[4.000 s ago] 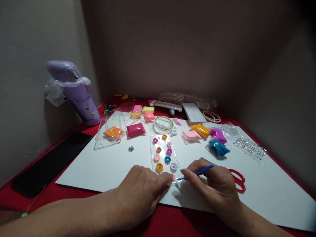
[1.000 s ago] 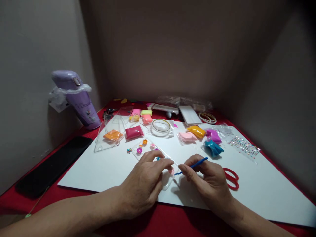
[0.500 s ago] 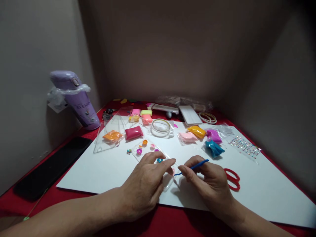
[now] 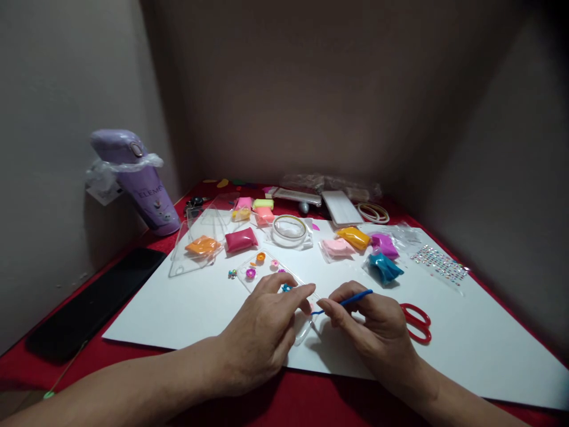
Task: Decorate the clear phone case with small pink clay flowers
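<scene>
A clear phone case point(image 4: 260, 268) dotted with small clay flowers lies slanted on the white sheet point(image 4: 186, 302). My left hand point(image 4: 262, 335) covers its near end, fingers curled over the edge and pinching it. My right hand point(image 4: 377, 329) is closed on a thin blue tool point(image 4: 344, 301), held like a pen. The tool's tip points left and meets the near end of the case beside my left fingertips. What lies under the tip is hidden by my fingers.
Bagged clay in several colours point(image 4: 355, 237) and a tape roll point(image 4: 290, 228) lie behind the case. Red scissors point(image 4: 418, 323) sit right of my right hand, a gem sticker sheet point(image 4: 438, 262) farther right. A purple bottle point(image 4: 142, 184) and a black slab point(image 4: 89, 302) stand left.
Since four seconds ago the case has swung from upright to slanted, its far end now to the left. In the last second the tool tip has edged left toward my left fingers.
</scene>
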A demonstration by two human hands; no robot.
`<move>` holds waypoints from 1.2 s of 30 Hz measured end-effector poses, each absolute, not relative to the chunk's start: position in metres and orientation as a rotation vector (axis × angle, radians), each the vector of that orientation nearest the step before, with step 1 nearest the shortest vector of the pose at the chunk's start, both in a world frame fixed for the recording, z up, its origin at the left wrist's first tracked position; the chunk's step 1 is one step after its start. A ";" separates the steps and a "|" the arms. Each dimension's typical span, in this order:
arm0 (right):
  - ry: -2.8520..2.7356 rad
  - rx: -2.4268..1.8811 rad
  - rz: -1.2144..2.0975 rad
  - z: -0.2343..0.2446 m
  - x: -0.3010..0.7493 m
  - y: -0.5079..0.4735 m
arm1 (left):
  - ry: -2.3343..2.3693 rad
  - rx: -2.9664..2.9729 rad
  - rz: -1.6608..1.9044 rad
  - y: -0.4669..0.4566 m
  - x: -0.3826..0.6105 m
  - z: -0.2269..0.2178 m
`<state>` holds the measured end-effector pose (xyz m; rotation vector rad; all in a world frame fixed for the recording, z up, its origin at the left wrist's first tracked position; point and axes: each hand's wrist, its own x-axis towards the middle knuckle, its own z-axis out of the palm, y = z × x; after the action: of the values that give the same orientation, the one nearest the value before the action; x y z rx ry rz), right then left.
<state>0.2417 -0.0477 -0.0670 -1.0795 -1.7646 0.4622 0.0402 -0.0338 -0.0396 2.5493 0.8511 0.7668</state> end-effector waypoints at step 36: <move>-1.763 -1.104 0.449 -0.066 0.240 -0.048 | 0.867 2.503 0.671 -0.034 0.042 -0.037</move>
<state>0.2403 -0.0477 -0.0658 -1.1041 -1.7631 0.4486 0.0416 -0.0344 -0.0369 2.5031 0.8669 0.6707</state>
